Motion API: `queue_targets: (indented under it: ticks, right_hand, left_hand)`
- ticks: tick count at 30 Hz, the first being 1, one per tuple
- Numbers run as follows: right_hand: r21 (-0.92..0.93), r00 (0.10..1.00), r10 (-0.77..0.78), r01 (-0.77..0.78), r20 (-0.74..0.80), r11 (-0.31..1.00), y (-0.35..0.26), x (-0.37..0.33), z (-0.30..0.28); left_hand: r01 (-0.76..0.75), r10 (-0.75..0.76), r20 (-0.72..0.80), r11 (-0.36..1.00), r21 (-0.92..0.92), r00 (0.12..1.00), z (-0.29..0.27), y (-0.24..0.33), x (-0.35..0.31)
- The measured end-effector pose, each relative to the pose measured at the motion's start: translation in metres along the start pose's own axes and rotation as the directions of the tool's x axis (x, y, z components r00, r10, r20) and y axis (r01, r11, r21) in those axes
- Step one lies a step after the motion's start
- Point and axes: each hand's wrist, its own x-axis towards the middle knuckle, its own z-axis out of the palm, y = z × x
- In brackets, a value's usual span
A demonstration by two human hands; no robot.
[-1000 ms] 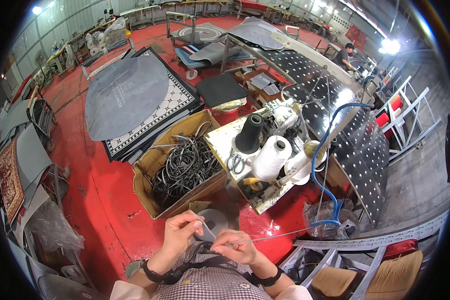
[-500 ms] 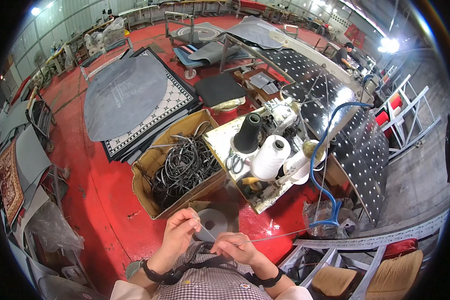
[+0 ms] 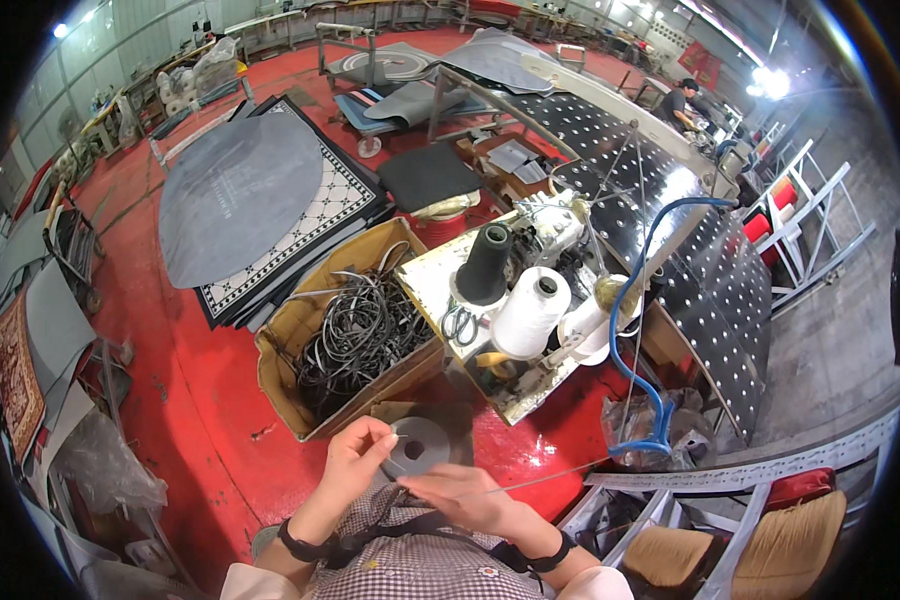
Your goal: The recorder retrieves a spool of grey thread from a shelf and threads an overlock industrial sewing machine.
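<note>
My left hand [image 3: 355, 462] is raised in front of my chest, thumb and forefinger pinched on the end of a thin grey cord [image 3: 550, 474]. Beside it, my right hand [image 3: 467, 497] is slightly blurred, palm down, with its fingers pointing left. The cord runs from this hand out to the right, towards a blue hose [image 3: 658, 425]. How the right fingertips close on the cord is partly hidden. Below the hands is my checked apron [image 3: 425, 555]. Just beyond them, a grey roll with a hole in its middle [image 3: 430, 440] lies on the red floor.
Ahead stands a cardboard box [image 3: 280, 385] of tangled dark strips [image 3: 365, 335]. Right of it, a machine table [image 3: 435, 290] carries a black thread cone [image 3: 485, 265] and white cones [image 3: 532, 315]. Stacked mats [image 3: 240, 200] lie left; metal frames with tan bundles [image 3: 790, 545] stand near right.
My right hand has turned from a bent pinch to straighter fingers, its fingertips moving left and nearer the left hand. The left hand has shifted slightly. The whole view has moved a little.
</note>
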Motion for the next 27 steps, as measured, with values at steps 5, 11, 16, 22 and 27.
queue_targets:
  ticks: [5,11,16,22,27]
  right_hand:
    - [-0.228,0.980,-0.102,0.061,-0.173,0.972,0.012,0.016,-0.027]
    - [-0.083,0.966,0.006,-0.029,-0.260,0.996,0.027,0.025,-0.017]
    - [-0.187,0.970,-0.128,0.089,-0.207,0.978,0.012,0.021,-0.002]
    - [-0.249,0.969,-0.109,0.051,-0.223,0.967,0.003,0.031,-0.023]
    - [0.172,0.923,0.147,-0.090,-0.357,0.981,0.020,0.041,-0.012]
  left_hand:
    - [-0.207,0.104,0.248,0.874,0.439,0.963,-0.001,0.010,-0.001]
    - [-0.126,0.114,0.229,0.991,0.038,0.967,0.004,0.019,-0.007]
    - [-0.133,0.134,-0.060,0.991,0.012,0.989,0.011,0.017,-0.006]
    - [-0.252,0.250,0.041,0.929,0.272,0.967,0.019,0.018,-0.004]
    - [-0.107,0.106,0.026,0.993,0.042,0.994,0.018,0.022,-0.005]
